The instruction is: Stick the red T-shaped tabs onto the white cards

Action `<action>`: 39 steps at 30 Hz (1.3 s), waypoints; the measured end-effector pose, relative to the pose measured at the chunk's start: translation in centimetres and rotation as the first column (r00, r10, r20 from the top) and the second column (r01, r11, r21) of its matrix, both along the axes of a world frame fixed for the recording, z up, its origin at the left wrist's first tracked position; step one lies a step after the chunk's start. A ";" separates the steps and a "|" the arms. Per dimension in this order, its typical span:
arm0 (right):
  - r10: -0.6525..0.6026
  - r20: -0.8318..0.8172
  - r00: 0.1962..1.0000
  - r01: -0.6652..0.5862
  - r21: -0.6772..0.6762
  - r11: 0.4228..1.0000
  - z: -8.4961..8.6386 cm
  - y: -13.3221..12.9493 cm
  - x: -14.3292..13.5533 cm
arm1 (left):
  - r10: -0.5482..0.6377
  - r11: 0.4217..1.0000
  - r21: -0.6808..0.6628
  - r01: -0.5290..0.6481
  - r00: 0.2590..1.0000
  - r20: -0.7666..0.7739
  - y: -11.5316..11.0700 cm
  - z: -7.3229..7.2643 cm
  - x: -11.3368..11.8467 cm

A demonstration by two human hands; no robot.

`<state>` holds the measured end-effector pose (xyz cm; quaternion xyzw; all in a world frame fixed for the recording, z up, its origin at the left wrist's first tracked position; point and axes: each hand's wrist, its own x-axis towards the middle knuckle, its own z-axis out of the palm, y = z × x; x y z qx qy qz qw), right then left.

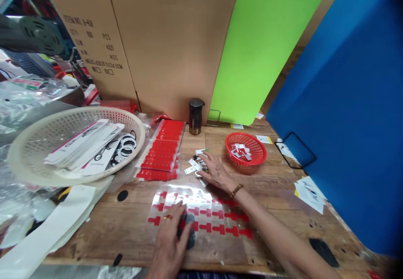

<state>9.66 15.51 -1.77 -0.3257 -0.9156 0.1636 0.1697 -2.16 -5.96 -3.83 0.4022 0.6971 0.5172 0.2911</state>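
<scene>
A clear sheet with red T-shaped pieces (205, 227) lies on the wooden table in front of me. My left hand (170, 237) rests on the sheet's near left part, its fingers stretched out, a ring on one of them. Beyond the sheet, my right hand (217, 173), with a beaded bracelet at the wrist, reaches over a small pile of white cards (190, 170). Its fingers are apart and touch or hover just above the pile; the fingertips partly cover some cards. To its right, a red basket (263, 155) holds small white and red pieces.
A stack of red-patterned sheets (163, 148) lies left of the cards. A large white basket (25, 144) with printed cards and black-handled parts stands at the left. A dark lidded bottle (195, 117) is at the back, near cardboard, green and blue panels (343, 115).
</scene>
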 end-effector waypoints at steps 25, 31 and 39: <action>-0.134 -0.194 0.972 0.114 -0.107 0.988 -2.2 -1.1 -1.7 | -0.453 0.865 -0.202 0.459 0.540 -0.710 2.1 -3.5 2.7; -0.290 -0.317 0.903 0.189 -0.315 0.930 -0.8 -0.8 -1.8 | -0.441 0.870 -0.131 0.475 0.634 -0.636 2.1 -3.5 2.4; -0.499 -0.448 0.741 0.002 -0.743 0.670 1.2 -4.9 2.3 | -0.096 0.990 -0.072 0.125 0.943 0.317 4.4 1.6 2.5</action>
